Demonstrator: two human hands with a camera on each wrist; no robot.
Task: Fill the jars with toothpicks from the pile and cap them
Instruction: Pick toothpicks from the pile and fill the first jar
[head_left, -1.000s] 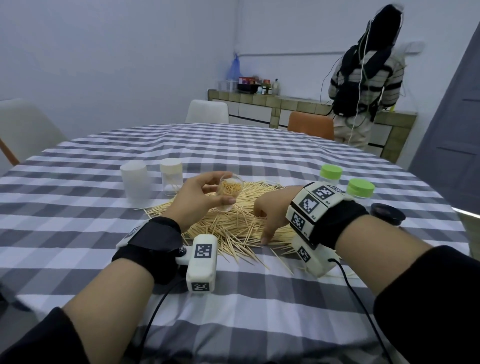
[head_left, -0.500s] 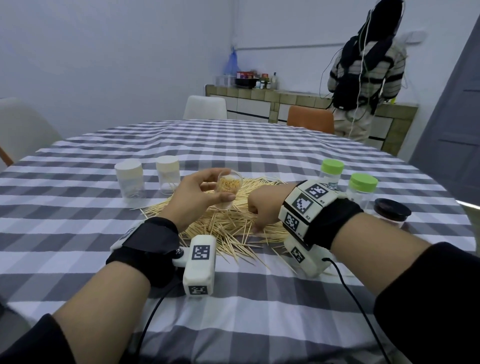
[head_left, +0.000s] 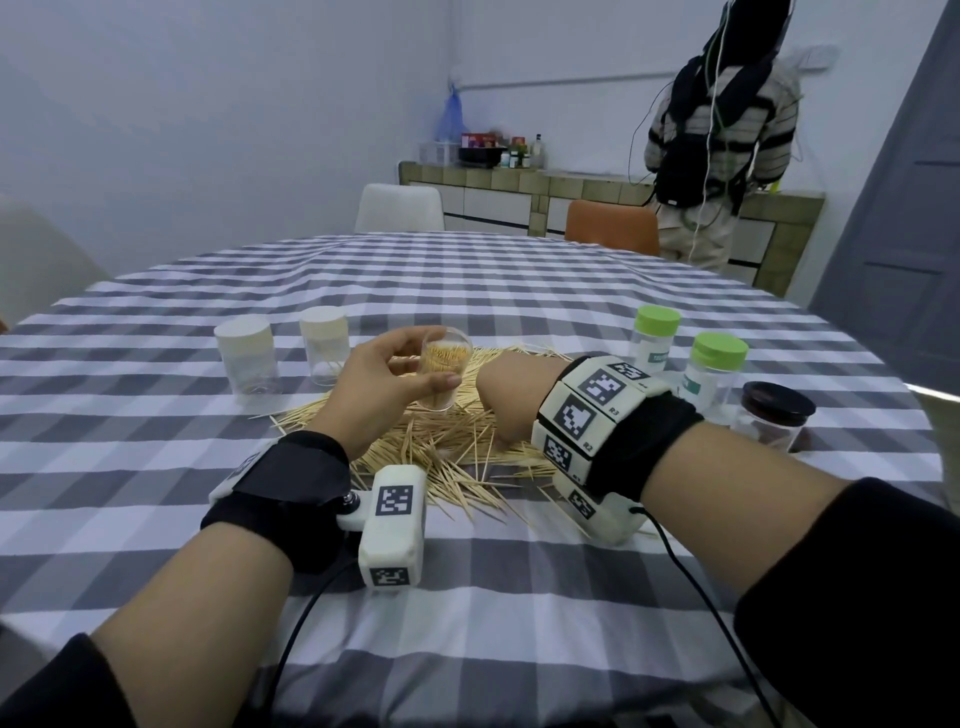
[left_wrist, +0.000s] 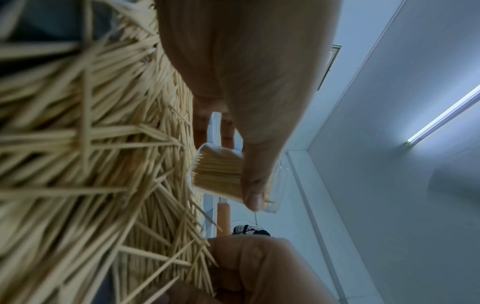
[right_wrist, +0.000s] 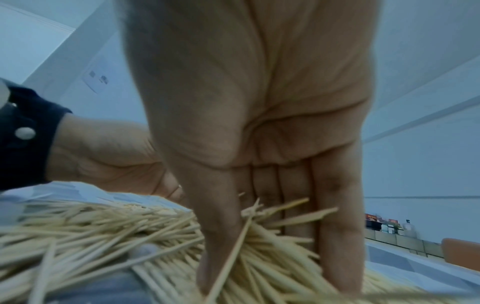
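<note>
Leftmost on the checked tablecloth (head_left: 156, 467) stand two white-capped jars (head_left: 244, 353), just beside each other. Next, the left hand (head_left: 379, 395) holds a small clear jar (head_left: 444, 371) above the toothpick pile (head_left: 447, 447), thumb on the near side and fingers curled round the far side; the jar is uncapped, tilted, and packed with toothpicks. Beside it, the right hand (head_left: 511, 395) reaches down into the pile, its fingers (right_wrist: 337, 226) straight and close together, with the thumb (right_wrist: 218, 236) closing a bunch of toothpicks against them. Farther right stand two green-capped jars (head_left: 714, 384), then a dark-lidded jar (head_left: 774, 421) nearest the table edge.
</note>
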